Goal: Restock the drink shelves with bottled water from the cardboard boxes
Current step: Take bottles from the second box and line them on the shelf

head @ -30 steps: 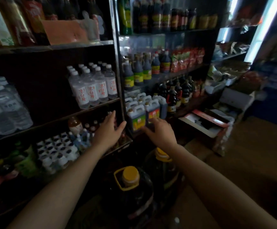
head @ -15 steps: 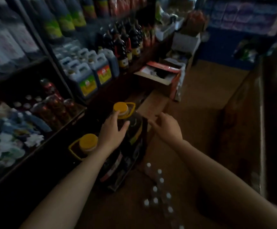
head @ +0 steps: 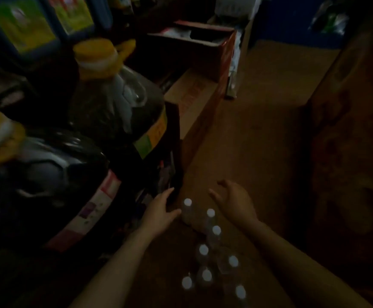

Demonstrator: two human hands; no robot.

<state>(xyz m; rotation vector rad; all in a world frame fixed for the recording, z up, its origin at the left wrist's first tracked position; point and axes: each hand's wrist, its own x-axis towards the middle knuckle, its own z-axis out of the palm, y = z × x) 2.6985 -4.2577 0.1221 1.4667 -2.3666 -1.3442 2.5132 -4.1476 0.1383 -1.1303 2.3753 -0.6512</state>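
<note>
On the brown floor (head: 259, 130) of the dim aisle we find a cluster of water bottles (head: 210, 258) standing upright, white caps up, near the lower middle of the view. Our left hand (head: 159, 213) reaches in from the left with fingers straight and relaxed, gripping nothing; its thumb lies just beside the foremost bottle (head: 187, 211), and we cannot tell whether it touches. Our right hand (head: 234, 202) hovers on the other side of that bottle, fingers loosely spread and holding nothing. To the left, two large dark jugs (head: 114, 103) with yellow caps stand close against the work area, and the nearer one (head: 47, 174) crowds the left forearm. Beyond them a closed cardboard box (head: 192, 101) lies on the floor, and behind it an open carton (head: 194, 47) shows pale contents too blurred to identify. Blue containers with green labels (head: 25, 25) sit at upper left. A dark wooden counter (head: 348, 152) borders the aisle on the right.
</note>
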